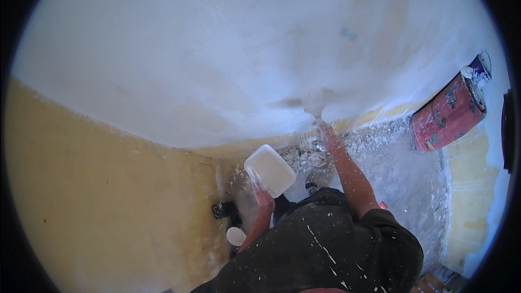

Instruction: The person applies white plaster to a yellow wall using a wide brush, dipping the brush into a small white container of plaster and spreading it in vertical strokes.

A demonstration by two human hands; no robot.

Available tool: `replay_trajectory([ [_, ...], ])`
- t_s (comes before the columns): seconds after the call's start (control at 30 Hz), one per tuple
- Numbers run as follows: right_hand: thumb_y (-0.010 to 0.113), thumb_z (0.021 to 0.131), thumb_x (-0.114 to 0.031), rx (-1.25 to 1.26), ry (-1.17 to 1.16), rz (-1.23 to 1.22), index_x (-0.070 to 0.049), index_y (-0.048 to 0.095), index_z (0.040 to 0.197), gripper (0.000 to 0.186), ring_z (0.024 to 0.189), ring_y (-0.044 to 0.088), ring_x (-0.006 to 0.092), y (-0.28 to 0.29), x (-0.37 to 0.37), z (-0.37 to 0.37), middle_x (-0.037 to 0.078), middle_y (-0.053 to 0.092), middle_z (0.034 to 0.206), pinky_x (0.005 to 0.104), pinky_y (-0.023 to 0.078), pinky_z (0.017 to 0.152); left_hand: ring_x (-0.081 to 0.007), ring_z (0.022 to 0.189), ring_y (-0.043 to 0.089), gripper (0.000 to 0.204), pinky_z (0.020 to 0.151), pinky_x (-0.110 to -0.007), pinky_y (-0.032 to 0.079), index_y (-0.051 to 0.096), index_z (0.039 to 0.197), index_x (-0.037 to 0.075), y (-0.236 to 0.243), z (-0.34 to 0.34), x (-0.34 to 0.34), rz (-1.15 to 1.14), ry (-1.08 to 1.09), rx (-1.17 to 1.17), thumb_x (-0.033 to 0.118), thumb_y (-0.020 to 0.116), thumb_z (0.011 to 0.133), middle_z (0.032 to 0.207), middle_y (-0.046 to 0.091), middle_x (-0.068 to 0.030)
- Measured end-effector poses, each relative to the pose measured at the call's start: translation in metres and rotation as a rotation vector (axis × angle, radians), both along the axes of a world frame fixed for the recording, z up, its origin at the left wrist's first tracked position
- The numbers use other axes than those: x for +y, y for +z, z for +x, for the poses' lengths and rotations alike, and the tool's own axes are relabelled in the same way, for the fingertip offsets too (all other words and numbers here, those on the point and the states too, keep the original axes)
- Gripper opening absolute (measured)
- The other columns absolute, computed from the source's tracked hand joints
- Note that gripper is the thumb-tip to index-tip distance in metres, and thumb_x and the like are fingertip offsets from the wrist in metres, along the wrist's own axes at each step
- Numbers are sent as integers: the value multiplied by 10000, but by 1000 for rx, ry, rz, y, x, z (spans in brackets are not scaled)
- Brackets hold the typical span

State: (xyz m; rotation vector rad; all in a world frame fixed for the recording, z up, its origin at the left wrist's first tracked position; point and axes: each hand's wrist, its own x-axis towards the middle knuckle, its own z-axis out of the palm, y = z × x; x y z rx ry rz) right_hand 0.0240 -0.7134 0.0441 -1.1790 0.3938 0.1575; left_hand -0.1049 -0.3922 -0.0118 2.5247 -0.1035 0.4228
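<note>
My left hand, spattered with white, is closed on the edge of a white rectangular tray with rounded corners, held low in front of my body. My right arm reaches forward, and my right hand grips a putty knife close to the wall. The blade is blurred and pale against the surface, so its exact outline and contact are hard to make out. Whitish filler covers much of the wall, with faint yellowish and grey patches showing through.
A dented red drum stands at the right by the wall, with a dark purple bucket on top. A white-topped round container and a black object are near the yellow wall at left. Debris lies along the wall's foot.
</note>
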Motion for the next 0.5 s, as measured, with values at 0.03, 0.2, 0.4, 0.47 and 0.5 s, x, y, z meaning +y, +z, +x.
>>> replay_trajectory([
  [0.03,554,828,-452,-20,-24,-104,-84,568,1004,408,473,388,62,-55,-10,5,-33,432,591,223,339,416,-227,1191,357,518,1018,-345,295,175,1370,65,6,2,-13,-247,-14,71,-2,291,869,1336,295,-124],
  [0.2,565,829,-375,-302,-61,-369,-76,590,942,321,496,439,101,-136,-7,27,-2,502,621,270,384,458,-232,1198,336,594,1023,-337,286,141,1373,42,61,10,-45,-1266,14,407,-64,305,812,1330,288,-143],
  [0.4,566,843,-334,-190,-84,-26,-53,571,901,287,459,396,80,60,52,30,-16,452,567,241,325,421,-231,1183,359,548,1007,-341,306,183,1367,63,28,12,-21,-1065,22,389,-16,281,834,1321,309,-120],
  [0.47,550,854,-358,-270,-93,29,-57,559,891,303,450,359,59,97,53,9,-37,409,548,218,289,410,-236,1174,393,473,982,-366,345,215,1365,102,80,12,-53,-1212,63,431,161,283,901,1315,338,-101],
  [0.5,541,859,-370,-315,-87,55,-59,553,886,312,446,341,48,105,54,2,-47,387,539,207,272,404,-240,1168,414,449,966,-384,371,235,1363,126,105,10,-68,-1339,103,451,279,286,945,1311,357,-89],
])
